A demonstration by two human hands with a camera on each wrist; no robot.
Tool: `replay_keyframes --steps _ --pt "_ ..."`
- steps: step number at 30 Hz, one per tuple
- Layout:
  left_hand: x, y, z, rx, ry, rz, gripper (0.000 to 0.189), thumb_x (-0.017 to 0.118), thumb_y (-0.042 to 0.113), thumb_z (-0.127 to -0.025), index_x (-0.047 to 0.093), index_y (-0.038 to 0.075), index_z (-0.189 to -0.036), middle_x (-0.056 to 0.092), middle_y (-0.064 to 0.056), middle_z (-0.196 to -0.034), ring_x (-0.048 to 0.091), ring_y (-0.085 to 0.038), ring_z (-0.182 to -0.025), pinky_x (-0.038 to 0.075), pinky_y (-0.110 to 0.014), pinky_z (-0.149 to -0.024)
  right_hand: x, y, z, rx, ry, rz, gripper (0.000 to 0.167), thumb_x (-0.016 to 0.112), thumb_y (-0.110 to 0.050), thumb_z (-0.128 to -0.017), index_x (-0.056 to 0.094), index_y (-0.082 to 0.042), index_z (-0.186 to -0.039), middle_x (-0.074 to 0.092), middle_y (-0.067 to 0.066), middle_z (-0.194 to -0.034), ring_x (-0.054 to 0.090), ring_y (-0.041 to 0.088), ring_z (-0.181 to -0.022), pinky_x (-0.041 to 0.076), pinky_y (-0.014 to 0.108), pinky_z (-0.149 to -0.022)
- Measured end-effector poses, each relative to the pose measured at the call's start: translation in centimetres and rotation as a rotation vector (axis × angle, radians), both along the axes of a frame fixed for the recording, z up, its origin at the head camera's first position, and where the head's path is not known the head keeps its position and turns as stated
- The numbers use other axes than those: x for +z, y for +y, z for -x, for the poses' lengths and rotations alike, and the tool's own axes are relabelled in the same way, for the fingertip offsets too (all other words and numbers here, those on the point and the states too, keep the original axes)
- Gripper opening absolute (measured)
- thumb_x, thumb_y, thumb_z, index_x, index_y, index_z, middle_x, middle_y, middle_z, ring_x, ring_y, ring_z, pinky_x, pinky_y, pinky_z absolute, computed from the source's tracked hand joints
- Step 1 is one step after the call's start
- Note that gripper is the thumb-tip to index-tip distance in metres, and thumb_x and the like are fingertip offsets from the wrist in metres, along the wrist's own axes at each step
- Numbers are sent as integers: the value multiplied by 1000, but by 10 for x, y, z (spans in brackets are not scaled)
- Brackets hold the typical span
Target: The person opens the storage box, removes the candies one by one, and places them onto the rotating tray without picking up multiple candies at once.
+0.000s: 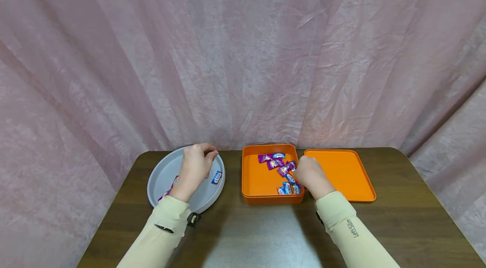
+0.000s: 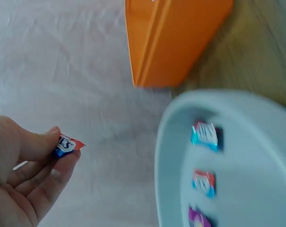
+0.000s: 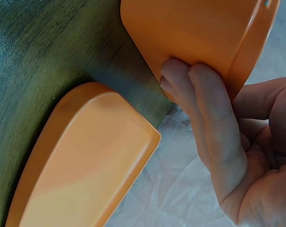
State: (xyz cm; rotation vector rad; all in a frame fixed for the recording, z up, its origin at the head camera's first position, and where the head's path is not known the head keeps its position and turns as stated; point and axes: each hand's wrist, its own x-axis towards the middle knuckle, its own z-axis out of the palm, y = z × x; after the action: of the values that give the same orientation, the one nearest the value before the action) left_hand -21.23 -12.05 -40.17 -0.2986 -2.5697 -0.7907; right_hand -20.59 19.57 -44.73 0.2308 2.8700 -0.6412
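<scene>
My left hand (image 1: pixel 193 169) is over the far part of the round grey tray (image 1: pixel 152 179). Between thumb and fingers it pinches a small red-and-blue wrapped candy (image 2: pixel 65 145), well seen in the left wrist view. A blue-and-red candy (image 1: pixel 217 177) lies on the tray, and others are partly hidden under the arm. My right hand (image 1: pixel 312 175) holds the right wall of the orange box (image 1: pixel 252 179), its fingers (image 3: pixel 211 94) flat along the outside and the thumb behind the rim. Several purple candies (image 1: pixel 275 163) and blue candies (image 1: pixel 287 188) lie inside the box, mostly toward its right side.
An orange lid (image 1: pixel 343 175) lies on the dark wooden table (image 1: pixel 402 200), right of the box. Behind the table's far edge hangs a pink curtain (image 1: pixel 243 57). The tray and the box stand apart, with bare wood between them.
</scene>
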Motion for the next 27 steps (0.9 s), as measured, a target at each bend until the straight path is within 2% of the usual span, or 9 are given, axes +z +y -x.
replay_keyframes --steps 4,9,12,15,22,27 --pt "-6 -25 0 68 -24 2 3 72 13 -80 73 12 -77 69 1 -68 60 -9 -62 47 -26 -55 -2 0 1 -4 4 5 28 66 -16 -82 62 5 -99 62 14 -82 55 24 -65 51 34 -57" --pt "-16 -49 -1 122 -136 7 4 72 11 -78 72 9 -74 69 -2 -67 60 -11 -60 46 -26 -54 -3 -1 1 -22 -3 24 29 68 -16 -81 62 5 -100 63 14 -82 55 24 -65 53 35 -59" --pt "-23 -58 -2 131 -194 33 4 72 9 -76 72 8 -72 69 -2 -66 60 -11 -59 46 -26 -54 -3 -1 0 -24 -4 25 28 68 -16 -81 62 5 -100 63 14 -83 55 24 -65 53 35 -59" --pt "-30 -63 -3 129 -258 77 7 72 9 -74 71 9 -67 67 -1 -63 58 -11 -58 45 -25 -52 -3 -2 0 -22 -7 23 29 68 -16 -81 62 5 -100 63 14 -83 55 24 -65 52 33 -58" --pt "-39 -66 -4 138 -463 149 15 70 7 -68 62 12 -55 57 3 -51 52 -13 -48 40 -25 -44 -1 -3 0 -26 -13 16 29 69 -17 -80 62 4 -100 62 13 -82 55 24 -65 52 34 -59" --pt "-43 -67 -4 143 -519 184 18 69 6 -66 59 12 -52 55 2 -48 51 -15 -48 38 -26 -43 -1 -2 0 -30 -12 9 31 70 -16 -80 62 5 -100 62 14 -82 55 24 -66 54 36 -62"
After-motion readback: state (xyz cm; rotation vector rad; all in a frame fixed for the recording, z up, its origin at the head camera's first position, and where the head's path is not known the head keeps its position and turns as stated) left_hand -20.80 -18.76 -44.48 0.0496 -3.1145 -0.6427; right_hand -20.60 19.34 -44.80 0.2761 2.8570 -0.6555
